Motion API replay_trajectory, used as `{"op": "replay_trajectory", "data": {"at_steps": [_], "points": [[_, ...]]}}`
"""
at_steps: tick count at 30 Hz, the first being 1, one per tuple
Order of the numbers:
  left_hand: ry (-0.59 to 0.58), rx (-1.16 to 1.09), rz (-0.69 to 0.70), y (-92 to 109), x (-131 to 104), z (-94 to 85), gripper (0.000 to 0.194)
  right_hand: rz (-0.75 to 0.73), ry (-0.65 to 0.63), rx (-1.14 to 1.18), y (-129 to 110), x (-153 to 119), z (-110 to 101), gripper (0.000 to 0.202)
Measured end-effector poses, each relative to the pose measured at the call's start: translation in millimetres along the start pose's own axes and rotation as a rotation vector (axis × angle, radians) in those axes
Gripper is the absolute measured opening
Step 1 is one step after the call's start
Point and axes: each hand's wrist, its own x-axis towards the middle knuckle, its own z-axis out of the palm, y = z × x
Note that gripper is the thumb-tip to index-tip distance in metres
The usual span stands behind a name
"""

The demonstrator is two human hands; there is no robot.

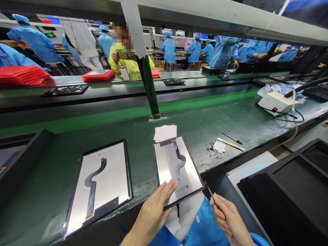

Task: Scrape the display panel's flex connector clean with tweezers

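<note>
My left hand (156, 208) grips the near left edge of a tablet display panel (167, 160), thumb below and fingers flat on its silvery back. A curved dark ribbon cable (181, 160) runs along that back. The panel's far end is over the green bench, and its near end reaches past the bench edge. In my right hand (229, 215) is a pair of dark tweezers (214, 198), its tips beside the panel's near right corner. A second display panel (112, 177) with a similar ribbon cable lies flat on the bench to the left.
White paper slips (165, 132) lie behind the held panel. To the right are a pale-handled knife (230, 144), a thin black tool (232, 138), white scraps (219, 147) and dark crumbs. Farther off stands a white box with cables (276, 102). Black trays (289, 191) flank me; a post (150, 85) rises ahead.
</note>
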Motion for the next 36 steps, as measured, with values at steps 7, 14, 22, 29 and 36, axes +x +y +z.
{"op": "replay_trajectory", "data": {"at_steps": [7, 14, 22, 29, 36], "points": [[0.011, 0.001, 0.007, 0, 1, 0.2, 0.060, 0.008, 0.017, 0.007, -4, -2, -1, 0.056], [0.001, 0.012, 0.014, 0, 1, -0.8, 0.059, 0.007, 0.031, 0.004, -7, -2, -2, 0.060], [-0.011, 0.006, -0.003, -1, 0, 0.4, 0.059, -0.002, 0.037, 0.018, -6, 1, -10, 0.061], [-0.003, -0.010, -0.015, -3, -5, 6.6, 0.057, -0.027, 0.028, 0.023, -9, -2, -17, 0.056], [-0.014, 0.006, -0.010, -3, -3, 3.0, 0.060, -0.037, 0.053, 0.035, -18, -5, -16, 0.055]]}}
